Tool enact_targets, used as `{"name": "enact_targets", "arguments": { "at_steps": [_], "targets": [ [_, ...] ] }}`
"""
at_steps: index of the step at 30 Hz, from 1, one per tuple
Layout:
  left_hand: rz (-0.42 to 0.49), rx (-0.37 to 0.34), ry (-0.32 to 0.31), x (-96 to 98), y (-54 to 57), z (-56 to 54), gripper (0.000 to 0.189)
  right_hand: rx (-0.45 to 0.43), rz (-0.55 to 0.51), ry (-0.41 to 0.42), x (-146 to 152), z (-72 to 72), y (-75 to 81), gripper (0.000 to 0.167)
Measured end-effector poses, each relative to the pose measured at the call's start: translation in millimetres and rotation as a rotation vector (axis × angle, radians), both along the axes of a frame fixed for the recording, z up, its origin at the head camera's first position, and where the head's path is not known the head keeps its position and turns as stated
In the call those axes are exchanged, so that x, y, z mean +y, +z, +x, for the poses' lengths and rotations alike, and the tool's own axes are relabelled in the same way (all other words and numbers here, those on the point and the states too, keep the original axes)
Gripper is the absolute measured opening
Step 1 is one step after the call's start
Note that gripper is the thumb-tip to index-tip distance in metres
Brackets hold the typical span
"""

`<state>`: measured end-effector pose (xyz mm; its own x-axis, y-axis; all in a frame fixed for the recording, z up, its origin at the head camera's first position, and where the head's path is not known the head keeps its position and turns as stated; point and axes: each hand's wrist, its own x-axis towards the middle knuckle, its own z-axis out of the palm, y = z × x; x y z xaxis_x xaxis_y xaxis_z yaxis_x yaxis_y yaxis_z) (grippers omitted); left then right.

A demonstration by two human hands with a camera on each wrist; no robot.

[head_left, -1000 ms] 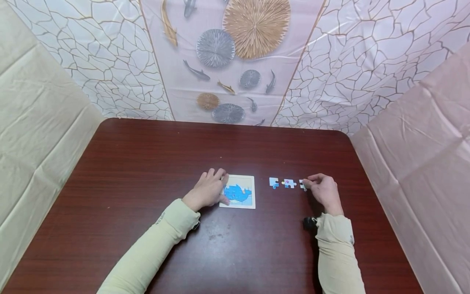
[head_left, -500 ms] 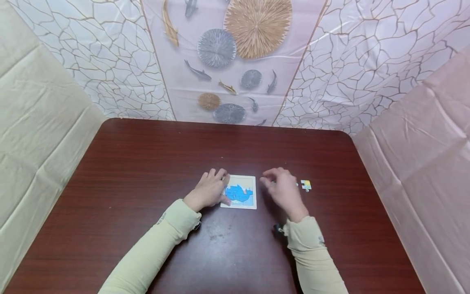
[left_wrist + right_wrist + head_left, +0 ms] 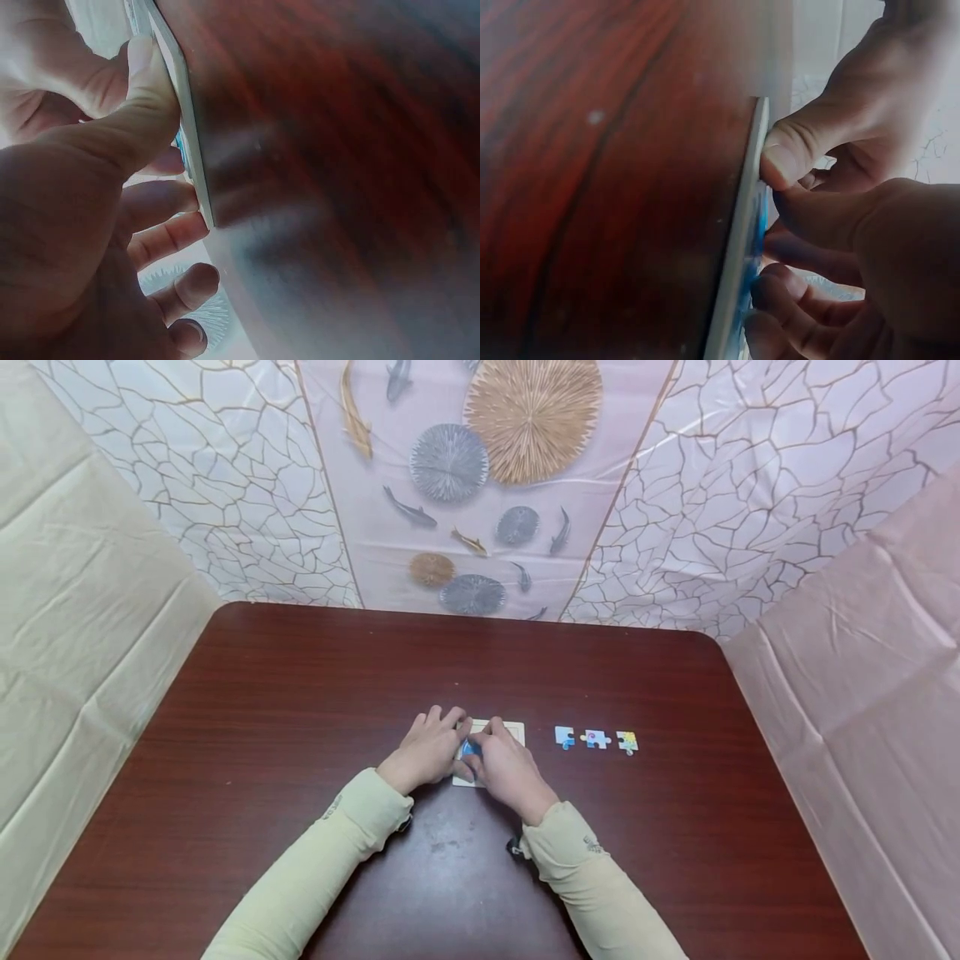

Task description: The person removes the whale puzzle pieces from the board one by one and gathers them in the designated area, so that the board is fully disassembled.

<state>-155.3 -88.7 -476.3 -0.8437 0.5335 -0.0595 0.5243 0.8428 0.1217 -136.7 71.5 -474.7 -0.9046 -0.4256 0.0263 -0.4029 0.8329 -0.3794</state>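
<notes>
A small square jigsaw puzzle board [image 3: 514, 729] with a pale frame and a blue picture lies on the dark red-brown table. My left hand [image 3: 429, 750] grips its left side, thumb at the near edge and fingers at the far edge. My right hand [image 3: 510, 770] is over the board with bent fingers, its thumb and index fingertips at the blue picture close to the left hand. In the right wrist view the right fingertips [image 3: 769, 289] touch the picture side; I cannot tell whether they pinch a piece. Both hands cover much of the picture.
Right of the board lie three loose jigsaw pieces in a row: a pale blue one [image 3: 564, 737], one with a pink swirl [image 3: 596, 739] and a yellow-patterned one [image 3: 627, 742]. Patterned hangings [image 3: 480, 485] stand behind the table [image 3: 337, 677].
My right hand let go of the yellow-patterned piece at the right end of the row and moved left onto the board. My left hand has stayed at the board's left side.
</notes>
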Motion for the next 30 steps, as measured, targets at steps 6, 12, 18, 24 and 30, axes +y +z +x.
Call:
{"name": "enact_targets", "arguments": {
  "at_steps": [6,12,18,24,30],
  "targets": [
    [-0.004,-0.009,0.019,1.2,-1.0,-0.3,0.089,-0.006,-0.008,-0.012,1,-0.6,-3.1,0.031],
    [0.0,-0.018,0.018,0.7,-0.3,0.7,0.089,-0.021,-0.055,-0.001,3,-3.9,-2.5,0.028],
    [0.013,-0.032,0.028,1.1,-0.4,0.7,0.09,-0.054,-0.138,-0.018,3,-8.8,-1.1,0.023],
    [0.019,-0.047,0.043,1.9,0.3,0.3,0.089,-0.084,-0.149,-0.057,0,-11.5,1.4,0.022],
    [0.016,-0.066,0.053,2.2,0.7,-0.7,0.089,-0.089,-0.123,-0.067,-1,-12.3,2.6,0.023]
  ]
}}
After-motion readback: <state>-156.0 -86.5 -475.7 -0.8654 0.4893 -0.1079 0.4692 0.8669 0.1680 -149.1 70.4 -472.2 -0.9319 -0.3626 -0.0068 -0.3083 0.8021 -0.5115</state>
